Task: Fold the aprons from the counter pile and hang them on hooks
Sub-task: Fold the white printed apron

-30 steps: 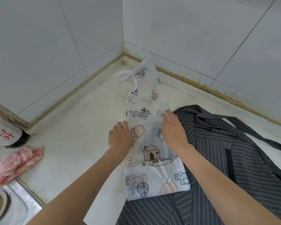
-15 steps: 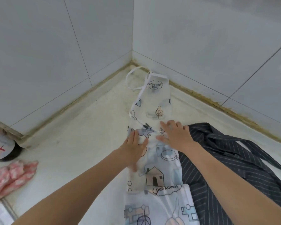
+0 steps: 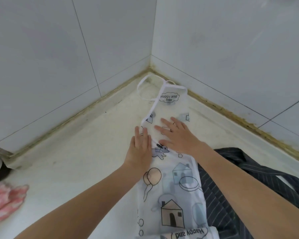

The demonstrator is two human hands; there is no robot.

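While hands [image 3: 140,149] press, striped apron [image 3: 248,173] beside

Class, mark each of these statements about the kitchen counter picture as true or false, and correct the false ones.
1. Both hands lie flat on the printed apron. True: left hand and right hand press it with straight fingers.
2. The striped apron lies on top of the printed one. False: the printed apron overlaps it.
3. The neck loop points toward the wall corner. True.
4. The pink cloth lies to the right of the aprons. False: it lies at the left edge.
5. The right hand grips the neck loop. False: it rests flat below it.
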